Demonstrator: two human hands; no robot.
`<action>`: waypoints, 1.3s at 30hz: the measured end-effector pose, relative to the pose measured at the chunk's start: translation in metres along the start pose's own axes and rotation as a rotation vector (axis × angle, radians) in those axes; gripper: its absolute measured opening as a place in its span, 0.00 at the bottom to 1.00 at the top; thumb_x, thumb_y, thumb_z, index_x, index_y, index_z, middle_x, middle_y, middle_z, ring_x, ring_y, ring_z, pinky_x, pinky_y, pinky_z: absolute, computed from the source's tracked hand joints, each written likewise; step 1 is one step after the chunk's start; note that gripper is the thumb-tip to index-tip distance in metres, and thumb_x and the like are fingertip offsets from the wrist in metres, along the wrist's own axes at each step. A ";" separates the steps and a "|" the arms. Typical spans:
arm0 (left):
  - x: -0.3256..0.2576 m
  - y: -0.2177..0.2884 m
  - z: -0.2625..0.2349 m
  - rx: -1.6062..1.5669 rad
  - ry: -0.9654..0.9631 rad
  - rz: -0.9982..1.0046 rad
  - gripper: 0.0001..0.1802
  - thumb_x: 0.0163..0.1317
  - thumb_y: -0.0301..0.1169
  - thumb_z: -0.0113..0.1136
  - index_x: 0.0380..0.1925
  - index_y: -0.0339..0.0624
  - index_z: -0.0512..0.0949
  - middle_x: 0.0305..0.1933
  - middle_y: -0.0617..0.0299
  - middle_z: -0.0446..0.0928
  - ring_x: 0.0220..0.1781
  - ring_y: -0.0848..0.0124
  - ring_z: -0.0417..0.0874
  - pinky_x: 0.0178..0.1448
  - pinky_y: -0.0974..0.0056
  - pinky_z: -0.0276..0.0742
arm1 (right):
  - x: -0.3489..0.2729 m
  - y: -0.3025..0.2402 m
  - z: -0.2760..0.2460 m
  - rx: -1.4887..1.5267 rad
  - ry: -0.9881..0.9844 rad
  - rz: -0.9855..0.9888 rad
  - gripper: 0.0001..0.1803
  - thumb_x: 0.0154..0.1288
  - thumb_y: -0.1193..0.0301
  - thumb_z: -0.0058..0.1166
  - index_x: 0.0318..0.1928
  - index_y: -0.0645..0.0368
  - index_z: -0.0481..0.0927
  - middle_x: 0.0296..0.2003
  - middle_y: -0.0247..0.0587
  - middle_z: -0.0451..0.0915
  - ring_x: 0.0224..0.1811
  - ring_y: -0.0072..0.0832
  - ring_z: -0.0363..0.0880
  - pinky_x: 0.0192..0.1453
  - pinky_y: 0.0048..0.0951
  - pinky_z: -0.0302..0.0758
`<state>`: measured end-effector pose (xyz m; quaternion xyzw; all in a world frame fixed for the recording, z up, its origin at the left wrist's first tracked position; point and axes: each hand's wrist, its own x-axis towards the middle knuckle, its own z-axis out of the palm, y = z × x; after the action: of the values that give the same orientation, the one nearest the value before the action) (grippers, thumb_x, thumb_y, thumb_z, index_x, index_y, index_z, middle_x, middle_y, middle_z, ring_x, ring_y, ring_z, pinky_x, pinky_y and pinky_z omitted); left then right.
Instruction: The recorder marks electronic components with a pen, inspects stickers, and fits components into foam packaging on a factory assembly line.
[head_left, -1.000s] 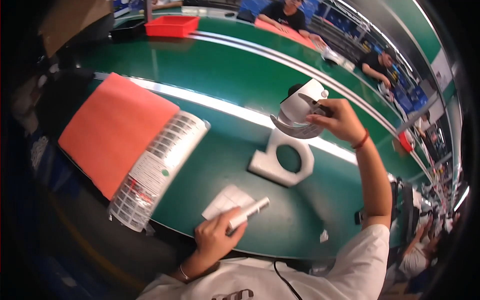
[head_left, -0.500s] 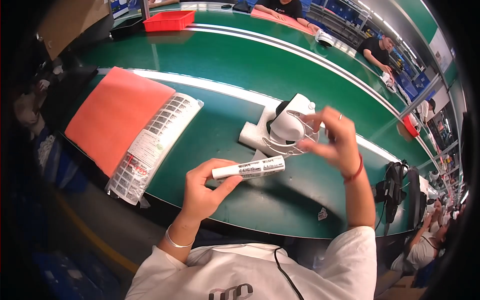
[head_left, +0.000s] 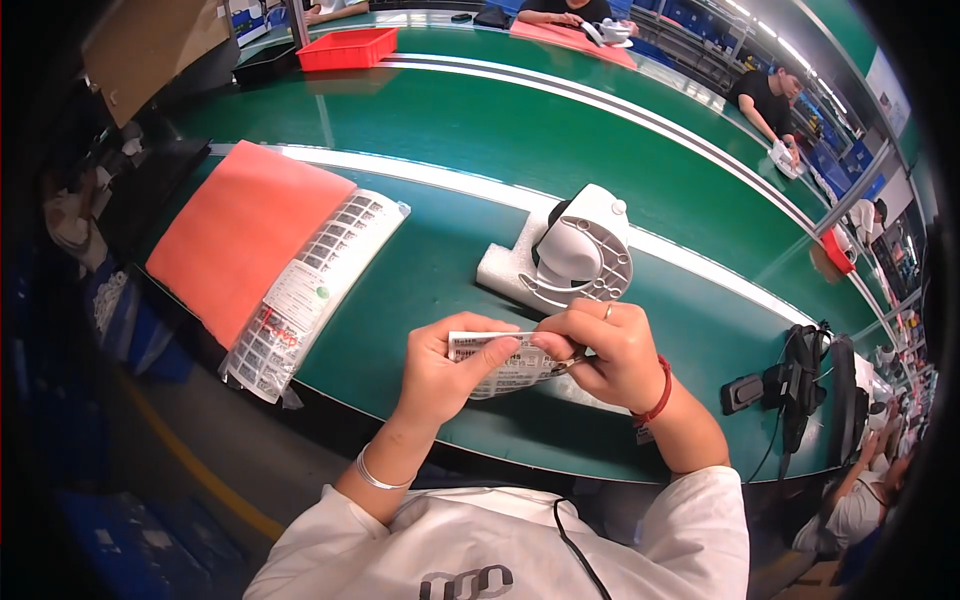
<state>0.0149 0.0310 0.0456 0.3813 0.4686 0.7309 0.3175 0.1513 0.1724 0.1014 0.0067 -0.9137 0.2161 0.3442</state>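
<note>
Between my two hands is a sheet of printed labels (head_left: 510,380), white with dark print and curled. My left hand (head_left: 447,365) pinches its left end, thumb on top. My right hand (head_left: 603,352) grips its right end with thumb and fingers, and the fingertips partly hide that edge. Just beyond my hands stands a white device (head_left: 575,250) with a rounded body and a ribbed round base turned toward me. It leans on a white foam block (head_left: 505,272) on the green bench.
On the left, an orange foam sheet (head_left: 250,230) lies over a bagged stack of label sheets (head_left: 320,290). Black cabled equipment (head_left: 795,390) sits at the right. A red tray (head_left: 347,48) and a black tray (head_left: 264,62) stand at the far left. Co-workers (head_left: 768,100) handle white devices across the bench.
My right hand has come from the white device down to the labels and taken hold of them. The rolled sheet is now partly opened out between both hands.
</note>
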 end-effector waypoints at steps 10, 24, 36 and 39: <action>0.012 -0.002 0.005 0.099 0.066 0.122 0.06 0.60 0.20 0.64 0.38 0.35 0.83 0.37 0.61 0.84 0.38 0.80 0.81 0.42 0.74 0.78 | -0.005 0.000 -0.056 0.217 0.386 0.243 0.19 0.66 0.60 0.56 0.32 0.67 0.84 0.23 0.36 0.80 0.17 0.18 0.66 0.23 0.20 0.61; 0.018 0.009 0.007 0.138 0.067 0.110 0.26 0.57 0.16 0.64 0.56 0.33 0.70 0.46 0.52 0.84 0.46 0.76 0.82 0.49 0.72 0.79 | 0.010 -0.025 -0.042 0.155 0.025 0.136 0.20 0.41 0.78 0.74 0.40 0.61 0.86 0.33 0.41 0.83 0.33 0.28 0.82 0.36 0.26 0.78; 0.006 0.000 -0.005 0.286 -0.038 0.122 0.34 0.56 0.17 0.65 0.63 0.37 0.65 0.46 0.51 0.84 0.47 0.72 0.84 0.50 0.70 0.78 | 0.009 -0.006 -0.038 0.044 0.141 0.025 0.12 0.46 0.85 0.66 0.35 0.66 0.84 0.31 0.43 0.85 0.33 0.35 0.85 0.40 0.29 0.81; -0.012 -0.008 -0.018 0.279 -0.056 -0.018 0.37 0.55 0.18 0.67 0.64 0.37 0.62 0.47 0.49 0.83 0.49 0.71 0.84 0.54 0.68 0.77 | -0.001 -0.011 -0.045 -0.030 0.163 0.028 0.13 0.44 0.86 0.65 0.35 0.66 0.84 0.31 0.43 0.84 0.32 0.36 0.85 0.39 0.30 0.81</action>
<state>0.0068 0.0157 0.0304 0.4376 0.5600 0.6450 0.2810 0.1821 0.1799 0.1352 -0.0289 -0.8857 0.2071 0.4144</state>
